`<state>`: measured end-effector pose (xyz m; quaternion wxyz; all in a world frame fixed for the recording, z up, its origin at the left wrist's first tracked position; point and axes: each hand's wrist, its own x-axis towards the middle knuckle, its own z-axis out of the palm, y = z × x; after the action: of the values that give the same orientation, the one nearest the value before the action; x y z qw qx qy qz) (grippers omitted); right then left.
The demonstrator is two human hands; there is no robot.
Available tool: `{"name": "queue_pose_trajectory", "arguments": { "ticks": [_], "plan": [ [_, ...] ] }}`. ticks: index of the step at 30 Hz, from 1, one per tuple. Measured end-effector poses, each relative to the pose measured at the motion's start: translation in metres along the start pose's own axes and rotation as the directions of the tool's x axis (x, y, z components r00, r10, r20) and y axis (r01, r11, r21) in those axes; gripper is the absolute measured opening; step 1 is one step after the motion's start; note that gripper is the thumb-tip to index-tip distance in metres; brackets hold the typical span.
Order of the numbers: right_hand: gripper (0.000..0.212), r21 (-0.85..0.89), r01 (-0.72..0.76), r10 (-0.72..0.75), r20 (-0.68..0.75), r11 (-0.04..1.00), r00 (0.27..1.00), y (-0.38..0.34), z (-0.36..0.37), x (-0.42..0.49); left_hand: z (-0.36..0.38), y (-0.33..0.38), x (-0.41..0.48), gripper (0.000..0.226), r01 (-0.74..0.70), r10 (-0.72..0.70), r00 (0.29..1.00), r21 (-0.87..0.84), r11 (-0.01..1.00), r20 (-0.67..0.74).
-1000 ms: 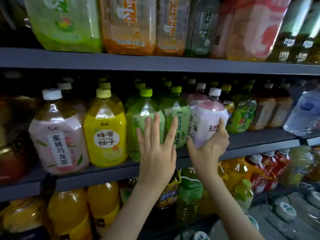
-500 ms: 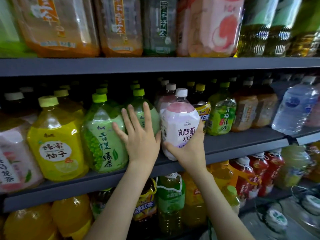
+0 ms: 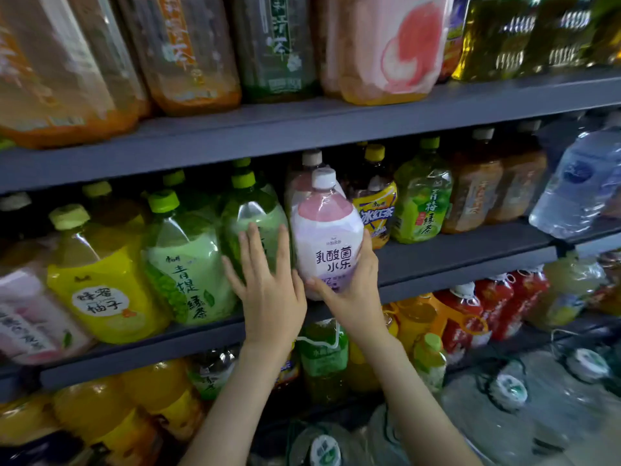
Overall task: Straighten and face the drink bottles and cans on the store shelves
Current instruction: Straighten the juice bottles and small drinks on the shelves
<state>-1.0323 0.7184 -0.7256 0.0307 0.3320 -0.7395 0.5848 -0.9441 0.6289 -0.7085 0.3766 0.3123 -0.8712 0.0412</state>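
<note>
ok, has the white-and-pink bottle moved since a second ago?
Yes. Against the shelf edge, the white-and-pink bottle has turned in place: its label, earlier angled off to the right, now faces out. The right hand grips it.

Left hand (image 3: 268, 290) hides the green bottle (image 3: 250, 227) label (top-shelf bottles cropped)

A white-and-pink bottle (image 3: 326, 237) with a white cap stood upright at the middle shelf's (image 3: 463, 260) front edge, label facing out.

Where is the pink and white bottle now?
The pink and white bottle stands at the middle shelf's front edge, centre of the head view, held by the right hand, beside a green bottle.
</note>
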Motion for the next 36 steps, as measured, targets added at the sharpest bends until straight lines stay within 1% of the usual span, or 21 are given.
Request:
{"name": "queue_pose_trajectory", "arguments": {
  "ticks": [2, 5, 6, 8, 11, 13, 15, 17, 19, 20, 22, 24, 26, 28, 30, 32, 34, 36],
  "plan": [
    [0.091, 0.005, -0.02, 0.019, 0.056, 1.0, 0.998, -0.004, -0.023, -0.001, -0.006, 0.014, -0.014, 0.062, -0.017, 0.018, 1.0, -0.08, 0.997, 0.01],
    [0.064, -0.043, -0.107, 0.108, 0.046, 0.993, 0.993, -0.008, -0.059, 0.0, -0.022, 0.047, -0.028, 0.057, 0.026, -0.021, 1.0, -0.234, 0.972, 0.024],
    [0.059, -0.063, -0.145, 0.148, 0.039, 0.987, 0.988, -0.011, -0.071, 0.0, -0.028, 0.062, -0.029, 0.056, 0.025, -0.01, 0.998, -0.279, 0.96, 0.055],
    [0.051, -0.104, -0.186, 0.191, 0.042, 0.977, 0.981, -0.018, -0.095, -0.002, -0.039, 0.096, -0.026, 0.058, 0.016, 0.053, 0.978, -0.329, 0.944, 0.202],
    [0.043, -0.16, -0.26, 0.271, 0.05, 0.952, 0.961, -0.032, -0.137, -0.006, -0.058, 0.145, -0.009, 0.074, 0.036, 0.13, 0.869, -0.324, 0.945, 0.477],
    [0.039, -0.199, -0.346, 0.36, 0.04, 0.917, 0.932, -0.041, -0.171, -0.007, -0.073, 0.177, 0.001, 0.072, 0.063, 0.132, 0.77, -0.28, 0.958, 0.624],
    [0.033, -0.24, -0.42, 0.439, 0.03, 0.875, 0.898, -0.051, -0.206, -0.009, -0.09, 0.207, 0.01, 0.068, 0.046, 0.177, 0.708, -0.295, 0.954, 0.683],
    [0.029, -0.266, -0.483, 0.505, 0.018, 0.834, 0.863, -0.064, -0.243, -0.007, -0.111, 0.239, 0.022, 0.062, -0.005, 0.227, 0.652, -0.295, 0.956, 0.724],
    [0.026, -0.283, -0.545, 0.57, 0.009, 0.789, 0.822, -0.077, -0.279, -0.001, -0.13, 0.269, 0.038, 0.057, -0.019, 0.242, 0.582, -0.284, 0.959, 0.776],
    [0.023, -0.289, -0.566, 0.593, 0.007, 0.772, 0.805, -0.083, -0.297, 0.004, -0.136, 0.284, 0.046, 0.055, 0.015, 0.23, 0.551, -0.285, 0.959, 0.802],
    [0.02, -0.285, -0.609, 0.637, 0.01, 0.741, 0.771, -0.091, -0.333, 0.014, -0.144, 0.315, 0.063, 0.053, 0.133, 0.195, 0.509, -0.3, 0.944, 0.838],
    [0.02, -0.291, -0.632, 0.663, 0.01, 0.718, 0.749, -0.093, -0.369, 0.027, -0.146, 0.347, 0.078, 0.053, 0.217, 0.166, 0.487, -0.303, 0.928, 0.857],
    [0.022, -0.309, -0.639, 0.669, -0.012, 0.704, 0.743, -0.086, -0.403, 0.038, -0.145, 0.375, 0.089, 0.054, 0.318, 0.111, 0.466, -0.283, 0.905, 0.878],
    [0.027, -0.315, -0.649, 0.671, -0.048, 0.693, 0.74, -0.071, -0.432, 0.053, -0.135, 0.401, 0.096, 0.055, 0.365, 0.086, 0.459, -0.276, 0.889, 0.884],
    [0.034, -0.302, -0.67, 0.683, -0.078, 0.678, 0.726, -0.046, -0.453, 0.066, -0.113, 0.422, 0.099, 0.058, 0.403, 0.068, 0.456, -0.273, 0.874, 0.888],
    [0.039, -0.266, -0.692, 0.696, -0.096, 0.671, 0.711, -0.013, -0.463, 0.081, -0.079, 0.438, 0.102, 0.062, 0.484, 0.03, 0.442, -0.267, 0.834, 0.896],
    [0.043, -0.218, -0.702, 0.704, -0.079, 0.678, 0.705, 0.026, -0.465, 0.095, -0.037, 0.452, 0.105, 0.068, 0.571, -0.006, 0.415, -0.256, 0.78, 0.91],
    [0.046, -0.172, -0.715, 0.722, -0.027, 0.678, 0.692, 0.065, -0.46, 0.115, 0.003, 0.464, 0.109, 0.071, 0.672, -0.069, 0.4, -0.241, 0.7, 0.914]
  ]
}}
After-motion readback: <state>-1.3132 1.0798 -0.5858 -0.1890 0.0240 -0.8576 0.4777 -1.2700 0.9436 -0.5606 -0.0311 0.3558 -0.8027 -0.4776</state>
